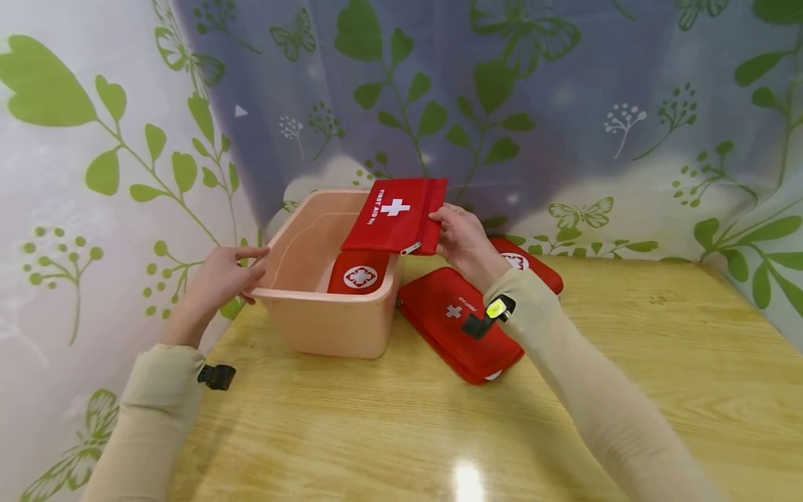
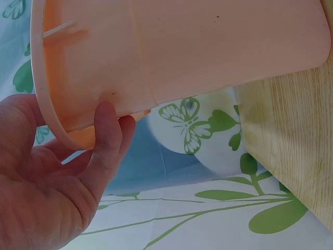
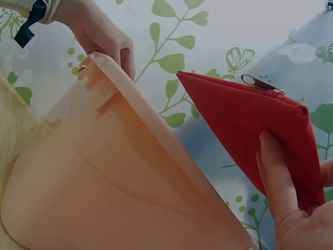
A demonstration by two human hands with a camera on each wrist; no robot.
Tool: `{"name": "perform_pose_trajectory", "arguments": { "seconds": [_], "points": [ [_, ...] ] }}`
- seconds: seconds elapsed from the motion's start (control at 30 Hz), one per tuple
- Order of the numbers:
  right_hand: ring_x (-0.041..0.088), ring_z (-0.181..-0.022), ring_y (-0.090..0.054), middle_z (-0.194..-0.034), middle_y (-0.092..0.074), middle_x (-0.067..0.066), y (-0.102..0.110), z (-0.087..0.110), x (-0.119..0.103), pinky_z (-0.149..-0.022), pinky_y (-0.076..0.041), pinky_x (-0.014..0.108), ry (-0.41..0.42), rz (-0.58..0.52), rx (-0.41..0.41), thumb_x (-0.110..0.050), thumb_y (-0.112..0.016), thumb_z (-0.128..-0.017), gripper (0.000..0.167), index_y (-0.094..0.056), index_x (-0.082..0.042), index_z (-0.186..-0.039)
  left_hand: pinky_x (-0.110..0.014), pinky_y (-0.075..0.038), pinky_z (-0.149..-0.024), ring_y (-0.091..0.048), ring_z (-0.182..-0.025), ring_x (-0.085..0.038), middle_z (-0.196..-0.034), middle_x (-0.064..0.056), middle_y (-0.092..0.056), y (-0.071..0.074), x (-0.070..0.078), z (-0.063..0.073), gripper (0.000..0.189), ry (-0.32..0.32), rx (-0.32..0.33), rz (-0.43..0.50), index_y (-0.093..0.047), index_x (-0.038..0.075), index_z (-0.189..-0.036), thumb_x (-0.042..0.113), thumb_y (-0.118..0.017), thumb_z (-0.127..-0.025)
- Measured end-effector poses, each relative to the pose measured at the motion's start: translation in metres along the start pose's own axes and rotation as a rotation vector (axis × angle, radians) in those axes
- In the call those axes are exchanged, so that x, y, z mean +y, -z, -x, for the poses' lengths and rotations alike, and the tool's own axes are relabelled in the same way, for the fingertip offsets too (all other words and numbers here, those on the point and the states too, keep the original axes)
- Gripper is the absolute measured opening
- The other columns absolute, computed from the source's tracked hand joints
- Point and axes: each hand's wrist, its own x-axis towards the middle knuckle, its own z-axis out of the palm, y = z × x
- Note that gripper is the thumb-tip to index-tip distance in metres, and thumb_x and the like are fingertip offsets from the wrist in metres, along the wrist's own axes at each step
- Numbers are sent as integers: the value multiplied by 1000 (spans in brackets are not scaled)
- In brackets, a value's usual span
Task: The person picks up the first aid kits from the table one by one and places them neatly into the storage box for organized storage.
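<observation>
My left hand (image 1: 219,279) grips the near left corner of the rim of a pink plastic bin (image 1: 323,324), its fingers and thumb on either side of the rim in the left wrist view. Over the bin's right side, my right hand (image 1: 467,244) pinches a flat red first aid pouch (image 1: 389,226) by its zipped end. The pouch has a white cross and lettering facing up, and a metal zipper pull (image 3: 260,82) hangs at its edge. Inside the bin lies another red pouch (image 1: 357,268) with a round white emblem, partly covered by the held one.
Right of the bin, a red first aid pouch (image 1: 433,296) lies on the wooden table (image 1: 351,425). Behind my right wrist is another red pouch (image 1: 536,268) with a round emblem, partly hidden. A leaf-patterned curtain (image 1: 552,139) stands along the back and left.
</observation>
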Motion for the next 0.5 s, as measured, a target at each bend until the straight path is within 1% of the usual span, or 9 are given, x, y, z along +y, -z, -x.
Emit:
{"name": "perform_pose_trajectory", "arguments": {
  "seconds": [0.2, 0.3, 0.5],
  "points": [
    [21, -81, -62, -113, -57, 10, -13, -3, 12, -52, -55, 24, -8, 17, 4, -7, -55, -95, 27, -50, -6, -122, -34, -59, -59, -52, -50, -15, -58, -2, -52, -1, 0, 0, 49, 3, 1, 31, -49, 2, -145, 14, -53, -98],
    [22, -84, -63, -116, -56, 11, -20, -4, 18, -55, -57, 25, -11, 26, 0, -8, -55, -95, 30, -48, -5, -124, -34, -59, -59, -50, -49, -14, -56, -2, -51, -1, -2, 1, 49, 3, 1, 38, -49, 3, -145, 14, -53, -98],
    [23, -84, -63, -116, -57, 12, -30, -5, 24, -59, -59, 28, -7, 28, -6, -7, -56, -94, 27, -49, -4, -120, -34, -59, -59, -49, -48, -14, -57, -3, -52, 0, -3, 1, 49, -9, -1, 40, -49, 4, -145, 15, -53, -98]
  ]
}}
